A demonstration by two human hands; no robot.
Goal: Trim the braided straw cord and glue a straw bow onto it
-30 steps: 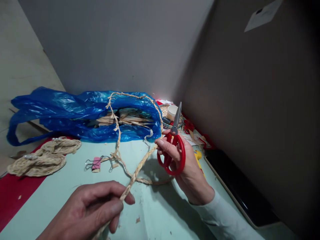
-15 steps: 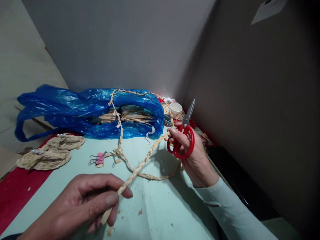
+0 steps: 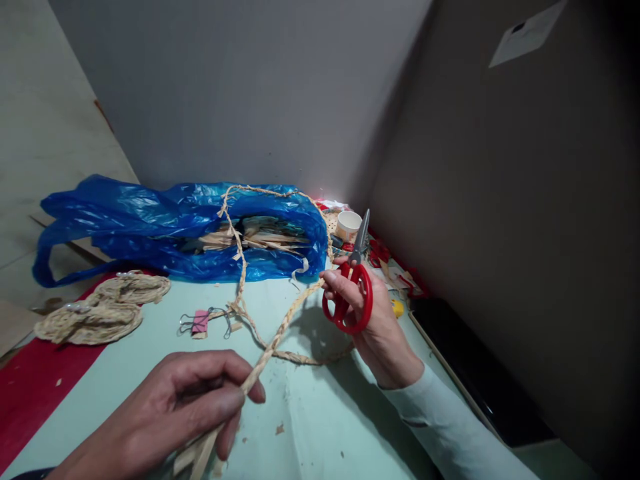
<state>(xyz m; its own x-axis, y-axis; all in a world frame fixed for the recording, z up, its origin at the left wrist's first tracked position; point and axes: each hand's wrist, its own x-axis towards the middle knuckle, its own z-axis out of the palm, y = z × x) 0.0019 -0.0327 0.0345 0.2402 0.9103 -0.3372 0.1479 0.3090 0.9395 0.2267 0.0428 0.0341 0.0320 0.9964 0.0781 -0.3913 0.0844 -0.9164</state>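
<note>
My left hand (image 3: 185, 407) is closed in a pinch on the near end of a braided straw rope (image 3: 280, 327), low in the view. The rope runs taut up and right to my right hand (image 3: 367, 313), then loops back over the pale green table (image 3: 320, 413) and up across a blue plastic bag (image 3: 150, 227). My right hand is closed on red-handled scissors (image 3: 350, 300), blades shut and pointing up, while its fingertips also touch the rope. Loose flat straw ends stick out below my left fingers.
The blue bag holds straw strips at the back. Coiled braided mats (image 3: 100, 307) lie at the left on a red surface. A pink binder clip (image 3: 201, 321) lies by the rope. A small white cup (image 3: 349, 224), red clutter and a dark tray (image 3: 465, 373) line the right wall.
My right hand with the scissors swung right and back, ending slightly lower and nearer the rope. My left hand stayed pinched on the rope, sliding slightly lower.
</note>
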